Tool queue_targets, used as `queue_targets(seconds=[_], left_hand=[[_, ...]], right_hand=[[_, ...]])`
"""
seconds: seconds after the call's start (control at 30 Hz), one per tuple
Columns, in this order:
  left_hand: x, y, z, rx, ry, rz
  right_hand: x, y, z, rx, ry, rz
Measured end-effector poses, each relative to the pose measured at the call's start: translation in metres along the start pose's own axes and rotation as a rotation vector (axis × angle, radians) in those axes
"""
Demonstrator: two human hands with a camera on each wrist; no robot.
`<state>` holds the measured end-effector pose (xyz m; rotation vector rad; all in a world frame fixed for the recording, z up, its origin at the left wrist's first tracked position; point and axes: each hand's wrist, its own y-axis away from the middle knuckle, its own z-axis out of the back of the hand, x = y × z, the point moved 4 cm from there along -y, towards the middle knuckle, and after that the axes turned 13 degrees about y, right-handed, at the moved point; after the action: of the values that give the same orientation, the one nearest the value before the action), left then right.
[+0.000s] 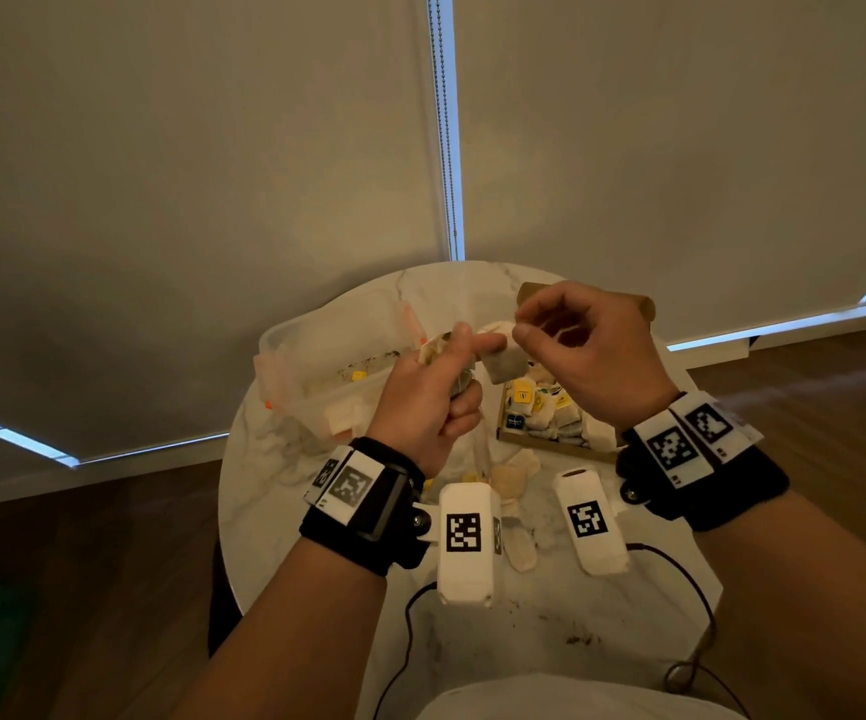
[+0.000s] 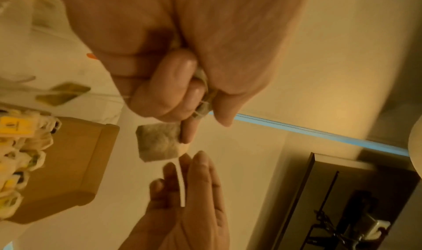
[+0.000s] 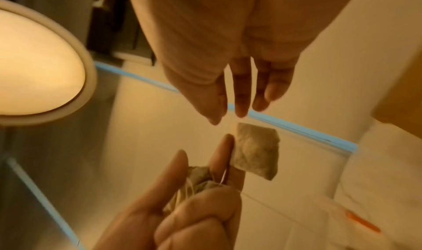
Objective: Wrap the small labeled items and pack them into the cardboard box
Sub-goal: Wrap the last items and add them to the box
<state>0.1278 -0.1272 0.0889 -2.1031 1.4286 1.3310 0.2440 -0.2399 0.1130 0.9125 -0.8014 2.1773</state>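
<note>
Teabag (image 1: 502, 362) hangs above the table (image 1: 274, 491), pinched in my left hand (image 1: 423, 407) beside a bunched one; my right hand (image 1: 584, 350) pinches its string, cardboard box (image 1: 550, 441) below.

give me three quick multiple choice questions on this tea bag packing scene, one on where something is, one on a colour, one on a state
1. Where is the cardboard box on the round table?
A. to the right of the clear plastic tub
B. on the floor
C. stacked on top of the tub

2. What colour are the tags on most of the packed bags in the box?
A. red
B. yellow
C. purple

3. What is the state of the tea bag between the hands?
A. lying flat on the table
B. already in the box
C. held up in the air

Key: 1 A, the head view shows box right, tub left. 2 B, yellow tags show among the packed bags. 3 C, the left hand keeps it in its grip above the table, with the right hand beside it.
</note>
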Motion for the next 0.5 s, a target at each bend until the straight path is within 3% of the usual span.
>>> queue_targets(seconds=[0.17, 0.37, 0.5], left_hand=[[0.004, -0.002, -0.004, -0.049, 0.218, 0.136], [0.005, -0.004, -0.003, -0.072, 0.228, 0.134], [0.005, -0.004, -0.002, -0.05, 0.19, 0.129]], right_hand=[[0.029, 0.002, -0.011, 0.117, 0.238, 0.215], [0.034, 0.002, -0.015, 0.11, 0.302, 0.194], [0.028, -0.001, -0.014, 0.143, 0.198, 0.116]])
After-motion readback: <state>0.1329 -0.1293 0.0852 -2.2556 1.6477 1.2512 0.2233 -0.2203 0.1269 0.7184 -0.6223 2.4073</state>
